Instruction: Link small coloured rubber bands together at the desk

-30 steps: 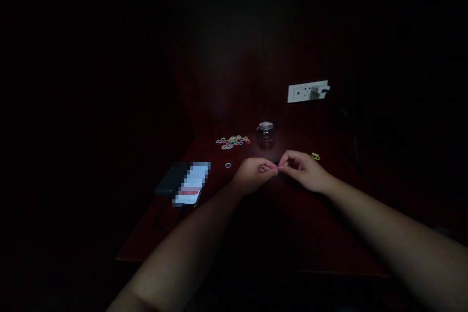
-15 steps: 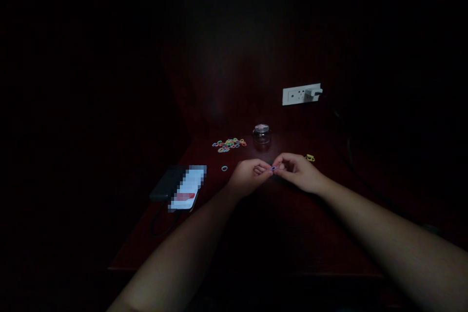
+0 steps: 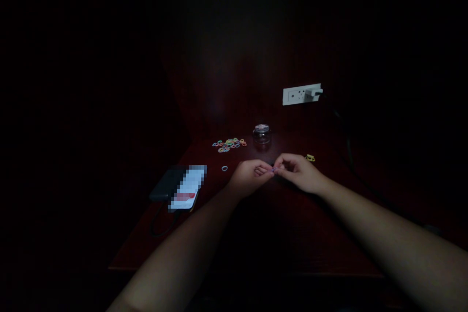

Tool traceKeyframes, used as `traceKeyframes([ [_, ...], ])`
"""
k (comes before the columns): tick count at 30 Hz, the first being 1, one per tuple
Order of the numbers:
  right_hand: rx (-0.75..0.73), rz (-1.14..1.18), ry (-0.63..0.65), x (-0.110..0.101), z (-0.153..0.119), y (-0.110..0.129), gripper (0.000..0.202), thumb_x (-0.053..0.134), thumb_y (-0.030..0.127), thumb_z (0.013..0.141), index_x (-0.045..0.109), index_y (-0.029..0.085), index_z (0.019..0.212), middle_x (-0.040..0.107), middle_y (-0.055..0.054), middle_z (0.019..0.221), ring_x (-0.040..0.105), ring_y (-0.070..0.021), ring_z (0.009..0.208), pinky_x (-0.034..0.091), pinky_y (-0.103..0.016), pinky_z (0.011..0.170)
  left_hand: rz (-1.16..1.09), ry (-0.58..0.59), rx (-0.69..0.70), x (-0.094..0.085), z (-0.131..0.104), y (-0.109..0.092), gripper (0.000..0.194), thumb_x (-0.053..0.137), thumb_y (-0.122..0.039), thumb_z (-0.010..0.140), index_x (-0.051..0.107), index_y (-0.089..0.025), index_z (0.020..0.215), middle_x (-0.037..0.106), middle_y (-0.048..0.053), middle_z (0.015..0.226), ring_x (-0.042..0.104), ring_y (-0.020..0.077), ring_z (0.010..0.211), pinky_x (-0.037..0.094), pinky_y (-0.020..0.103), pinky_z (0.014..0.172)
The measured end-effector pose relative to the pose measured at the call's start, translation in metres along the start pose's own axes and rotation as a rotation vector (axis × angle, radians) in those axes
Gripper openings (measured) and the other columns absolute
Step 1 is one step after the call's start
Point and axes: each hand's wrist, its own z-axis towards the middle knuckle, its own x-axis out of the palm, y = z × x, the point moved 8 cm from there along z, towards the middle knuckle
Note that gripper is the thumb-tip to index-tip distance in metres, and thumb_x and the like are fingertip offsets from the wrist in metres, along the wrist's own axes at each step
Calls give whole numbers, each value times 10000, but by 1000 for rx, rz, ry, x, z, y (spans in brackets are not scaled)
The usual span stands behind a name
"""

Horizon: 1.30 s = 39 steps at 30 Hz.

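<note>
My left hand (image 3: 250,175) and my right hand (image 3: 298,171) meet above the dark red table, thumbs and fingertips pinched. Between them they hold a small purple elastic band (image 3: 272,170), mostly covered by the fingertips. A single pale blue band (image 3: 224,168) lies on the table left of my left hand. Farther back is a loose pile of coloured bands (image 3: 229,145). A few yellow bands (image 3: 310,158) lie just beyond my right wrist.
A clear lidded jar (image 3: 262,134) stands behind my hands. At the left lie a phone (image 3: 188,187) with a lit screen and a dark flat box (image 3: 166,184) with a cable. A wall socket (image 3: 302,94) holds a white plug; its dark cord hangs down the right side.
The purple band's loop showed open between my fingertips before; now it looks narrower, like a thin line. My hands have barely shifted.
</note>
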Motion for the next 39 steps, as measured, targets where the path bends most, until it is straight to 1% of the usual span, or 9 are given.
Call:
traceKeyframes([
  [4,-3,-21,-12,-2,0,1,228,625,375,765,579,152,763,513,14,622,434,-100,565,335,-227,518,-33,6,4,1,1,3,250,688,-262,692,633,-113,886,659,36,745,586,81,635,472,190,598],
  [9,-19,-52,-49,-5,0,6,219,611,368,769,581,153,744,508,14,620,433,-104,571,341,-234,534,-63,-36,3,-2,1,4,238,690,-267,689,605,-115,851,644,28,729,575,76,626,453,181,581],
  [17,-6,-85,-54,-7,-1,6,259,603,409,769,571,162,701,506,10,612,435,-113,574,338,-240,536,-44,-2,32,-2,0,2,233,637,-329,744,637,-122,851,662,45,768,586,97,646,459,205,602],
  [21,-16,-125,-51,-7,-1,7,248,583,397,783,573,166,693,510,10,609,447,-119,586,350,-244,549,-56,-8,28,-2,1,2,241,639,-341,741,640,-123,844,669,49,771,588,103,642,453,209,594],
  [26,-12,-151,-45,-8,0,5,234,549,366,807,579,160,700,559,-7,647,491,-131,615,374,-251,571,-61,-1,17,-2,-1,0,234,641,-341,737,632,-123,820,656,32,734,566,95,610,426,198,564],
  [32,2,-93,-60,-11,2,0,236,549,362,808,568,161,687,579,-12,639,512,-132,614,392,-257,587,-22,22,21,0,-3,-4,209,625,-332,743,626,-131,800,629,13,698,531,85,585,398,191,546],
  [35,22,-41,-105,-17,4,-2,250,567,381,792,559,161,674,578,-8,614,523,-131,606,400,-262,601,-3,40,28,1,-3,-6,199,625,-324,738,629,-132,787,609,5,672,511,83,576,387,192,541],
  [39,43,35,-166,-25,4,-4,266,600,404,763,554,160,667,575,-1,595,518,-122,580,399,-261,592,-31,55,28,1,-3,-8,178,624,-301,733,622,-127,771,594,1,661,487,76,565,374,189,535],
])
